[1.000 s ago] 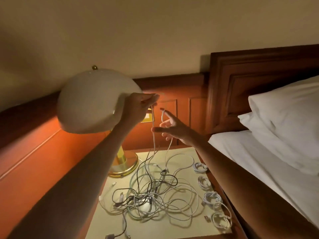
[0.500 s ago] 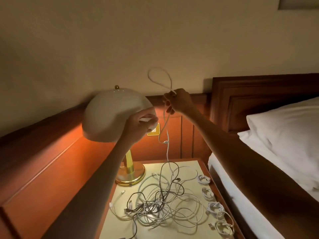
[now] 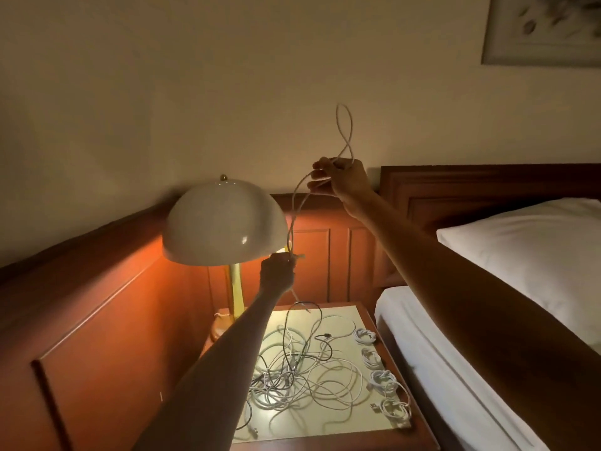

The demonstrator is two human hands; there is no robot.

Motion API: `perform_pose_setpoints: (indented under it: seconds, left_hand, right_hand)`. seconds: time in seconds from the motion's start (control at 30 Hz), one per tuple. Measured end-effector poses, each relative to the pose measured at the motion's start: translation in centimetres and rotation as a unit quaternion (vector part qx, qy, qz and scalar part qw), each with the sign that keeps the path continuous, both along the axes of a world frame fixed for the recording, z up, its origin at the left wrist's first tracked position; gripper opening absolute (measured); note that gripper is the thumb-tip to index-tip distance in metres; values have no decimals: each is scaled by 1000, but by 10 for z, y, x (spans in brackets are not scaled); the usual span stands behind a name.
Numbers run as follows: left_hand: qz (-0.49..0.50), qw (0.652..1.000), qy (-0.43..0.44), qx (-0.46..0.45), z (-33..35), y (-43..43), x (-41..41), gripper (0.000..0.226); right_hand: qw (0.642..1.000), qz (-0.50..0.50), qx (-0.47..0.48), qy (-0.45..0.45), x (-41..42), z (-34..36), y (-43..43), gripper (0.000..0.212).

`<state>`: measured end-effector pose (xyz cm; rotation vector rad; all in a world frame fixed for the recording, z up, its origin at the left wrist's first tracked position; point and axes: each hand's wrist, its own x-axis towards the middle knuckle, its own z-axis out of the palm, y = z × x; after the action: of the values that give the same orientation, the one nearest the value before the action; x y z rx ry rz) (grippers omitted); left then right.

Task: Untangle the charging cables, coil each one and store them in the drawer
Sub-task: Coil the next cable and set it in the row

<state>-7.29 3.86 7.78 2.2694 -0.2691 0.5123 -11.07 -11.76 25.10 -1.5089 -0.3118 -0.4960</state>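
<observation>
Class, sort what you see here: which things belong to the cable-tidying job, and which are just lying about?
Job:
white cable, held by left hand and right hand
tangle
four coiled cables

Just there:
lamp
pillow
picture
headboard

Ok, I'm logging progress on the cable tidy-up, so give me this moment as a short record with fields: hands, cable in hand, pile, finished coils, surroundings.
left hand: left hand pinches the white cable low, beside the lamp
right hand: right hand raised, fingers closed on the same cable
cable in hand: white cable, a loop standing above the right hand
pile: tangled cables on the nightstand
finished coils: four coiled cables in a row along the nightstand's right edge
drawer: not visible
surroundings: bed on the right
</observation>
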Motion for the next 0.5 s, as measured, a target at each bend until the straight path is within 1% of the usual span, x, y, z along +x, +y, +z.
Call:
perform_pose_setpoints:
  seconds: [0.03, 0.07, 0.13, 0.17, 0.27, 0.33, 0.4, 0.43, 0.5]
  left_hand:
    - [-1, 999, -28, -17, 6, 0, 3, 12]
    - [-8, 998, -35, -58, 17, -1, 4, 12]
    - [-23, 988, -44, -150, 48, -3, 0, 22]
    - [-27, 980, -69, -186, 62, -1, 2, 23]
    - [-26, 963, -165, -211, 102, 11, 1, 23]
    - [-47, 947, -218, -234, 123, 19, -10, 21]
    - [-82, 946, -223, -221, 136, 24, -19, 18]
    - [-91, 950, -224, -195, 139, 27, -24, 19]
    - [-61, 962, -239, -117, 141, 36, -35, 28]
  right_hand:
    - [1000, -5, 0, 8, -2, -2, -4, 24]
    - [1000, -13, -8, 18, -3, -5, -8, 23]
    - [998, -26, -34, 39, -8, -11, -16, 22]
    - [997, -27, -46, 47, -11, -13, -20, 22]
    - [997, -21, -52, 51, -20, -18, -30, 22]
    - [997, -27, -54, 40, -24, -21, -33, 20]
    - [996, -41, -72, 34, -25, -25, -34, 19]
    - [995, -43, -82, 37, -27, -27, -34, 18]
    - [993, -33, -98, 56, -33, -34, -34, 16]
